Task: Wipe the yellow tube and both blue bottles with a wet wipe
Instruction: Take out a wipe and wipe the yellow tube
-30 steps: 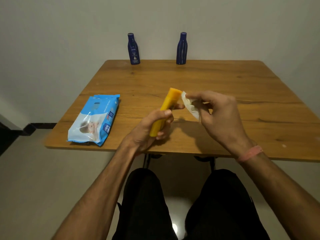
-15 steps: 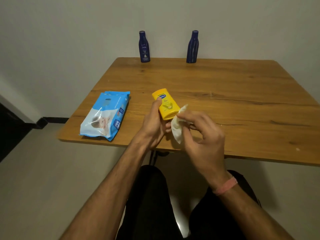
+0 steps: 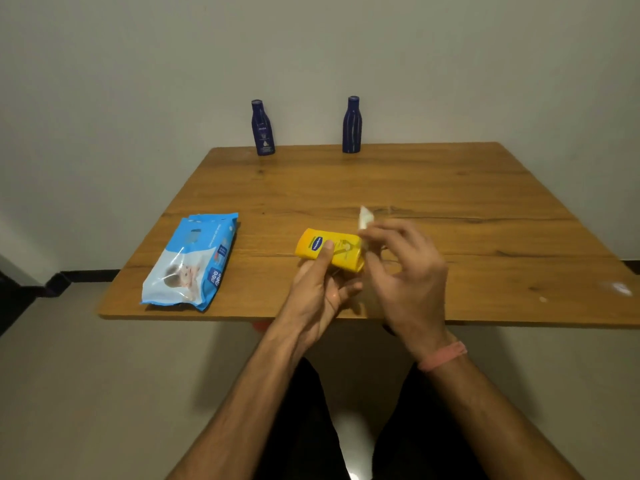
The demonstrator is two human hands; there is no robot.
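Observation:
My left hand [image 3: 320, 289] grips the yellow tube [image 3: 341, 251], thumb across its label, holding it above the table's near edge with its front face up. My right hand [image 3: 405, 271] pinches a small white wet wipe [image 3: 364, 218] at the tube's right end; a corner of the wipe sticks up above my fingers. Two dark blue bottles stand upright at the table's far edge by the wall: the left bottle [image 3: 262, 128] shows its label, the right bottle [image 3: 352, 125] shows a plain side.
A blue pack of wet wipes [image 3: 192, 259] lies flat on the wooden table [image 3: 450, 209] near its front left corner. My legs in dark trousers are under the table's near edge. A white wall stands right behind the table.
The tube has turned from edge-on to label-up in my left hand. My right hand has moved the wipe from the tube's lower side up to its right end.

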